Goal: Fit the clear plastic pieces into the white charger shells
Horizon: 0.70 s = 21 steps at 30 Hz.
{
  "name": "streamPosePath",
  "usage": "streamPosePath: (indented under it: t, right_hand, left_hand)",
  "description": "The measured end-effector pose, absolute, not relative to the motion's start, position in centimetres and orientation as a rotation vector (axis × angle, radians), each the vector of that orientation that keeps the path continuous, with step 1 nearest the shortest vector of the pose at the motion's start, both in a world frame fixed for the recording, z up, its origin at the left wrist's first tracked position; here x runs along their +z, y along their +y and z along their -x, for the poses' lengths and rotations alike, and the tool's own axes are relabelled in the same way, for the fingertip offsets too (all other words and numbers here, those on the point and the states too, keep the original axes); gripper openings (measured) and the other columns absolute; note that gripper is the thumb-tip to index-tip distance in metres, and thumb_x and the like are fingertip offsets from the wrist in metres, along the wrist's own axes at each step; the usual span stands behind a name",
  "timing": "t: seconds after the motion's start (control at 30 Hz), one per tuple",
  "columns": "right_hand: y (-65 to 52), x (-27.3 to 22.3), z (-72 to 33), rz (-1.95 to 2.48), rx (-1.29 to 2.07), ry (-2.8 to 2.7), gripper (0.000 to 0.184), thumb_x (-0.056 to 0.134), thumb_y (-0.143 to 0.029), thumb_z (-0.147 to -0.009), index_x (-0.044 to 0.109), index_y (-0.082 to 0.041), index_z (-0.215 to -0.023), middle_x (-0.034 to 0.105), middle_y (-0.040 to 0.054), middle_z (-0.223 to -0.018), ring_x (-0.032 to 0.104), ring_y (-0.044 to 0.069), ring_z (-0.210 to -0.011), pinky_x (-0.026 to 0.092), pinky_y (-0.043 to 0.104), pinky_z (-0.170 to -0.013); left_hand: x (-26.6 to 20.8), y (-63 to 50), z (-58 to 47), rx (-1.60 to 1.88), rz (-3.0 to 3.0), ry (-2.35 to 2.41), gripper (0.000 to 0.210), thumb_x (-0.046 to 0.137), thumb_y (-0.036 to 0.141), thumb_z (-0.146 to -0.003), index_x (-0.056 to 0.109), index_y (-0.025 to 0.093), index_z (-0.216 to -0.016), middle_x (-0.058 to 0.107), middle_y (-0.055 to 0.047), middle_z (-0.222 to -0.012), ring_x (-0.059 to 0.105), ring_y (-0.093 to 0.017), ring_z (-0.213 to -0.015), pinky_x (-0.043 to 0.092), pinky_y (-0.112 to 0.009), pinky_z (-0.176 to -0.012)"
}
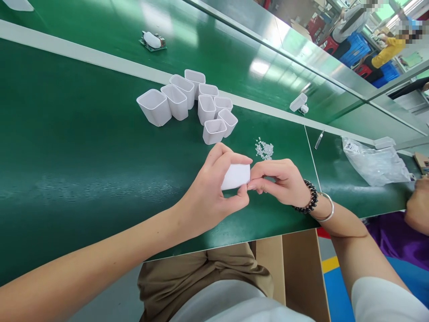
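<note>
My left hand [217, 188] is closed around a white plastic housing [237, 176], held on its side above the green table. At the housing's right end, my right hand [279, 181] pinches with thumb and forefinger; whatever lies between those fingertips is too small or hidden to make out. Just beyond my right hand lies a small pile of clear tiny plastic pieces [264, 149]. Several white open-topped housings [214, 132] stand in a cluster farther back, left of that pile.
A circuit board with a white part [153, 41] lies beyond the pale strip [100, 56]. To the right are a white housing [298, 102], a pen-like tool [319, 139] and a clear plastic bag [375, 161]. An open cardboard box [301, 268] stands below the table edge. Another person's arm [418, 205] is at far right.
</note>
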State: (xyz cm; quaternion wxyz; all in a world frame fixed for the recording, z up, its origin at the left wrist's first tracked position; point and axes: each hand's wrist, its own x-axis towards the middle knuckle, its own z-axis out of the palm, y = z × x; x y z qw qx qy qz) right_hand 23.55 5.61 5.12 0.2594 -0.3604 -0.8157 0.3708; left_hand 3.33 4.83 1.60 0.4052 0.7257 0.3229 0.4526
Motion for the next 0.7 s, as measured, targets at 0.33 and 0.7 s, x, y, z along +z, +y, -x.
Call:
streamPosePath:
  t: [0.33, 0.7]
  right_hand:
    - [5.69, 5.76, -23.67, 0.992, 0.853, -2.402, 0.014, 0.052, -0.023, -0.099, 0.057, -0.018, -0.088, 0.06, 0.001, -0.075, 0.051, 0.01, -0.065, 0.044, 0.023, -0.062]
    - [6.13, 6.0, -24.12, 0.887, 0.983, -2.417, 0.01, 0.06, -0.022, -0.094, 0.056, -0.019, -0.086, 0.059, 0.0005, -0.075, 0.051, 0.011, -0.065, 0.045, 0.023, -0.062]
  left_hand:
    - [1.21, 5.22, -3.28, 1.142, -1.836, 0.846, 0.037, 0.063, 0.01, -0.081, 0.056, 0.024, -0.115, 0.049, -0.005, -0.101, 0.057, -0.017, -0.086, 0.053, -0.026, -0.059]
    - [1.61, 5.33, -3.13, 1.049, -1.748, 0.813, 0.037, 0.069, 0.012, -0.077, 0.056, 0.022, -0.111, 0.052, -0.007, -0.107, 0.058, -0.018, -0.095, 0.056, -0.027, -0.07]
